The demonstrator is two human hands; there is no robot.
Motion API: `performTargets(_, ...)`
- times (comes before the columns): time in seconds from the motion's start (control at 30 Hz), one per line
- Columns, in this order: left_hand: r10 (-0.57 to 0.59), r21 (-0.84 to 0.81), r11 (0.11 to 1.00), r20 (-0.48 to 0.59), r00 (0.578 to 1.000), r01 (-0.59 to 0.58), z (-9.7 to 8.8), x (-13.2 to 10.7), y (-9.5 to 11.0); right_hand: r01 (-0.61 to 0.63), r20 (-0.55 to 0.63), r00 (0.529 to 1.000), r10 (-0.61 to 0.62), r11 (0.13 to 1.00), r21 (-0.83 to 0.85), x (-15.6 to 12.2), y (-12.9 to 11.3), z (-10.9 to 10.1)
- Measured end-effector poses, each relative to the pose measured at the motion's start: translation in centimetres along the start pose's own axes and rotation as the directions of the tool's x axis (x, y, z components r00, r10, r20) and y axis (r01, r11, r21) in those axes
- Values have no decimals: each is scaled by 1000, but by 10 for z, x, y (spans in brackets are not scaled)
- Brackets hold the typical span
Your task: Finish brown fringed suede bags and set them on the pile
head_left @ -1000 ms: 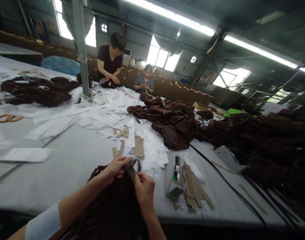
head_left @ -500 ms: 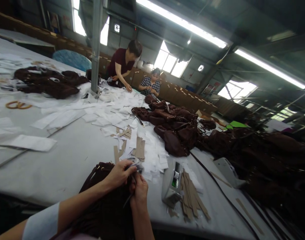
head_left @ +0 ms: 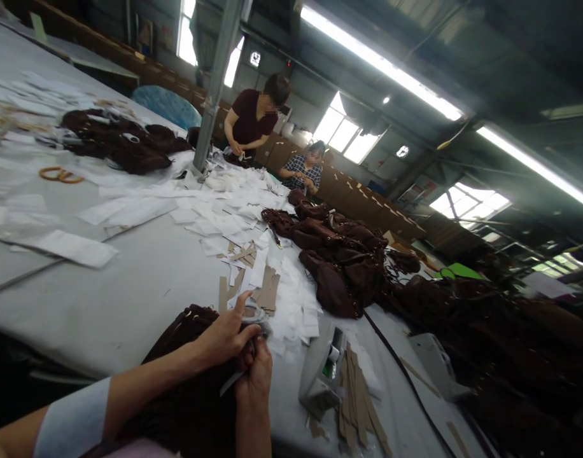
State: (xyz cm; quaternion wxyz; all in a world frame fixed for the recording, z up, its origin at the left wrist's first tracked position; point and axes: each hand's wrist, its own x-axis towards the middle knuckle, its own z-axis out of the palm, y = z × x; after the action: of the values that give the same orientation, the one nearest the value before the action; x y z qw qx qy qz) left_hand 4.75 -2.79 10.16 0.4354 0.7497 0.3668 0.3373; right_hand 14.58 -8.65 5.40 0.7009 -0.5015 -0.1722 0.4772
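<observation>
A dark brown bag [head_left: 189, 388] lies at the near edge of the white table [head_left: 129, 292], partly over my lap. My left hand [head_left: 222, 337] rests on its top with fingers pinched on a grey strip [head_left: 253, 316], the forefinger pointing up. My right hand [head_left: 256, 375] is closed just beside it, gripping the same grey strip, whose end sticks out below my fist. Both hands touch each other over the bag.
A grey tape dispenser [head_left: 320, 372] and tan card strips [head_left: 356, 401] sit right of my hands. White paper pieces [head_left: 215, 222] litter the table. Piles of brown bags [head_left: 342, 257] lie beyond and at right. Two other people [head_left: 253, 124] work at the far end by a pillar [head_left: 215, 89].
My hands have drawn together and lowered onto the bag, the strip's loop now closed up between them. The camera has tilted, shifting the whole scene rightward and down.
</observation>
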Motion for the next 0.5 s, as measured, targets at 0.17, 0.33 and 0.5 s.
performTargets(0.17,123,153,981,-11,992,-120,-11,-5,-2,-340,118,940,321,914,220,-21,-12,5)
performTargets(0.33,146,193,971,-13,989,-141,-14,-6,1,-317,117,947,300,931,182,-28,-14,3)
performTargets(0.5,127,128,984,12,992,-128,-10,-8,2,-156,27,987,156,988,-14,-18,7,3)
